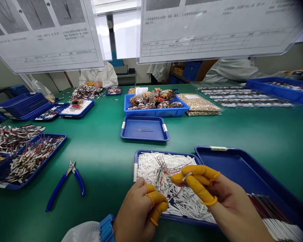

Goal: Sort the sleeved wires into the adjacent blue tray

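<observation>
My left hand (143,205), with yellow finger cots, is closed in a pinch over the near left part of a tray of white tubes. Thin coloured wires (175,195) appear to run from its fingertips; the grip itself is partly hidden. My right hand (204,188), also in yellow finger cots, pinches a short white tube (187,176) between thumb and fingers. Below both hands is the blue tray (135,158) full of loose white tubes (151,164). A bunch of red, black and green wires (164,169) lies on top of them.
Blue-handled cutters (65,183) lie open at left, near a tray of wire pieces (37,154). At right, a larger blue tray (232,168) holds wires with white tubes. A shallow tray (145,134) stands ahead. Document sheets (212,33) hang above; co-workers sit across the table.
</observation>
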